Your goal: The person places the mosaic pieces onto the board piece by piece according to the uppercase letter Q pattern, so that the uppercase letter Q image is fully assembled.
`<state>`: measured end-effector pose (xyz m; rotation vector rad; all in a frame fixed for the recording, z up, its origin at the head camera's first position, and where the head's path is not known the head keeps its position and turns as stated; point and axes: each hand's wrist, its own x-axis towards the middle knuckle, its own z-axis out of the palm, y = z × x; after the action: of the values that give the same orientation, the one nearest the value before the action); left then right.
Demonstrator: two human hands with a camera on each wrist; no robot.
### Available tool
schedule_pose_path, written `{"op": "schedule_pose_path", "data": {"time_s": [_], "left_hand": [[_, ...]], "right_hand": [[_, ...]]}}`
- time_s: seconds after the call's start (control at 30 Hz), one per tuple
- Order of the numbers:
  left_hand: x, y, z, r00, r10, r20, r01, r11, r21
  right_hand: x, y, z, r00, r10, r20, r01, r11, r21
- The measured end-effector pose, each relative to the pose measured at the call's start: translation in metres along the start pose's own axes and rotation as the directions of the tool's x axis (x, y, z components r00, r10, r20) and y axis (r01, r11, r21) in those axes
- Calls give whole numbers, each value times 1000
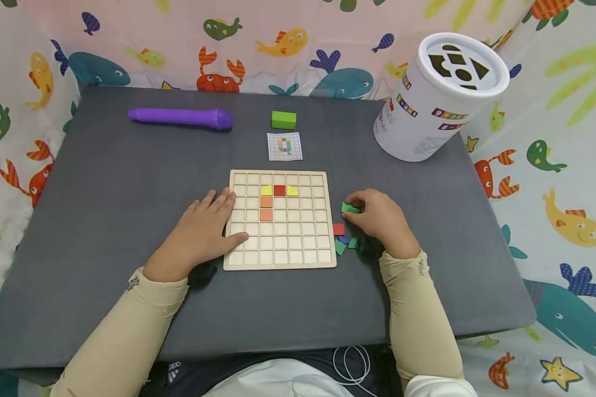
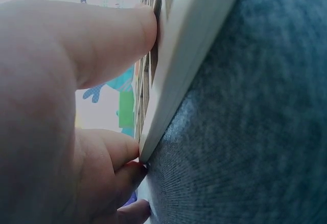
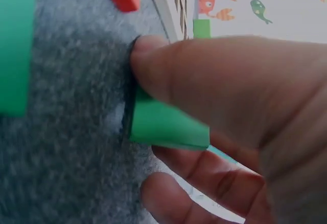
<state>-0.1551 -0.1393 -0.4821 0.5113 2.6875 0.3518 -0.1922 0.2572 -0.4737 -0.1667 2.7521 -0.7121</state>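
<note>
A square wooden grid board (image 1: 298, 242) lies flat on the table. My left hand (image 1: 198, 231) rests along its left edge, thumb on the top and fingers extended at the side. Set in the grid are a red tile (image 1: 280, 190) between two yellow pieces (image 1: 292, 191), and two orange tiles (image 1: 266, 202) below the left yellow one. Just right of the board, my right hand (image 1: 379, 218) pinches a green block (image 3: 166, 124) between thumb and fingers, close to the tabletop. Nearer me lie a loose red block (image 1: 338, 229), a blue piece (image 1: 344, 240) and green pieces (image 1: 340, 247).
Behind the board lie a small printed pattern card (image 1: 285, 154) and a light green block (image 1: 283, 120). A purple stick (image 1: 179, 117) is at the back left. A tall white tub (image 1: 412, 121) with a shape-cut lid stands at the back right.
</note>
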Motion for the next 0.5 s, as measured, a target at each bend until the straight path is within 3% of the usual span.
{"op": "schedule_pose_path", "data": {"time_s": [0.2,0.4,0.5], "left_hand": [[11,1,-7,999,42,0,-42,999,28],[5,-2,-7,1000,2,26,-2,1000,17],[0,-3,-4,999,-16,30,17,1000,-9]], "right_hand": [[-10,1,4,994,51,-99,-56,998,-40],[-4,-3,11,984,-43,-176,34,998,-55],[1,-7,14,976,-78,-201,76,997,-16]]}}
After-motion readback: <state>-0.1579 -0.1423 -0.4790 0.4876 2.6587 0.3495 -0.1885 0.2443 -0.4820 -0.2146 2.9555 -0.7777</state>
